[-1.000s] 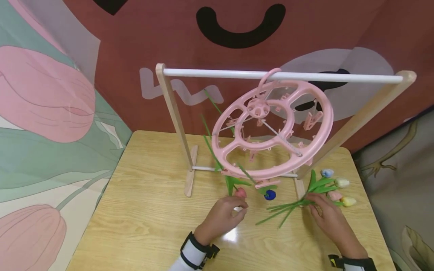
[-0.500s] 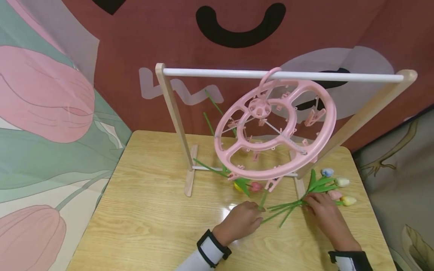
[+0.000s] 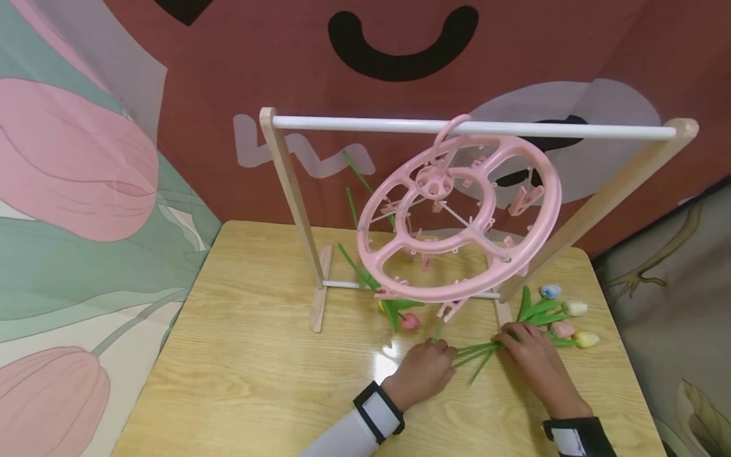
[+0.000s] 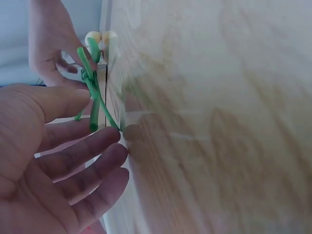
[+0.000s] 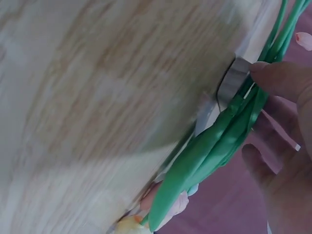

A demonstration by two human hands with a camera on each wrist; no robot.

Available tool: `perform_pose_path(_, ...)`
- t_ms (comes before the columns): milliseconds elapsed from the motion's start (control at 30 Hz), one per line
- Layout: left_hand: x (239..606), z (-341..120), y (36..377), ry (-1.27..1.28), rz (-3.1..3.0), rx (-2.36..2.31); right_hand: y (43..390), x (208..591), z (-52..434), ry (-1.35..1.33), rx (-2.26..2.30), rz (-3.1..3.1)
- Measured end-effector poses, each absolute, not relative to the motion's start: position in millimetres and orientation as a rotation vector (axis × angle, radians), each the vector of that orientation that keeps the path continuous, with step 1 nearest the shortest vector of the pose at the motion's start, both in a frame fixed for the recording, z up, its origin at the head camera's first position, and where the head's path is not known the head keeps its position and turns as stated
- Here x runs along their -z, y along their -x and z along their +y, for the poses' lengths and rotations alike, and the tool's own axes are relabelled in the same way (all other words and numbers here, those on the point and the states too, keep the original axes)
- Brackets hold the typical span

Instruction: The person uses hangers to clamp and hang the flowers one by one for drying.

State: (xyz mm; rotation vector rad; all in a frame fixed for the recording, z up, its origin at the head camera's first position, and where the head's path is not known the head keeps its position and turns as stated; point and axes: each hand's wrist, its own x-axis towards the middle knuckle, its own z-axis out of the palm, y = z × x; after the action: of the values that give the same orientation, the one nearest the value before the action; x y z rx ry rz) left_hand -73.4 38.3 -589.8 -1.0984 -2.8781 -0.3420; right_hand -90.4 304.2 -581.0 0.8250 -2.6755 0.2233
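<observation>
Bundle of artificial tulips (image 3: 533, 320) lying near the right edge of the tabletop (image 3: 245, 355), stems pointing left, pastel heads toward the right edge. Right hand (image 3: 528, 358) on the bundle where stems meet leaves, thumb and fingers closed around the green stems (image 5: 229, 141). Left hand (image 3: 425, 371) just left of it at the stem ends; fingers nearly straight and slightly apart in the left wrist view, fingertips (image 4: 109, 141) at the tips of the stems, gripping nothing. Behind both hands, toward the far edge, a wooden rack (image 3: 288, 190) with a white bar carrying a tilted pink round peg hanger (image 3: 457, 219). Pink tulip (image 3: 408, 320) hanging head-down from the hanger's near rim.
</observation>
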Motion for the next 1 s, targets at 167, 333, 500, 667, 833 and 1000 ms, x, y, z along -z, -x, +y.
perform_pose_path(167, 586.8, 38.1, 70.7, 1.060, -2.857, 0.311, 90.1, 583.3, 303.2, -0.802, -0.230, -2.718)
perform_pose_path(333, 579.1, 36.2, 68.9, 1.018, -2.740, 0.172, 91.0, 582.7, 304.8, -0.825, -0.247, -2.740)
perform_pose_path(500, 568.3, 37.5, 66.7, 0.959, -2.654, 0.144, 90.7, 578.5, 300.8, -0.849, -0.224, -2.720)
perform_pose_path(667, 559.4, 41.7, 66.0, 0.951, -2.648, 0.120, 89.3, 567.3, 289.4, -0.877, -0.229, -2.656)
perform_pose_path(833, 554.2, 41.6, 65.7, 0.961, -2.692, 0.095, 85.8, 553.5, 275.3, -0.902, -0.209, -2.655)
perform_pose_path(1000, 549.8, 37.7, 64.9, 0.957, -2.734, 0.092, 81.4, 541.2, 262.6, -0.921, -0.175, -2.649)
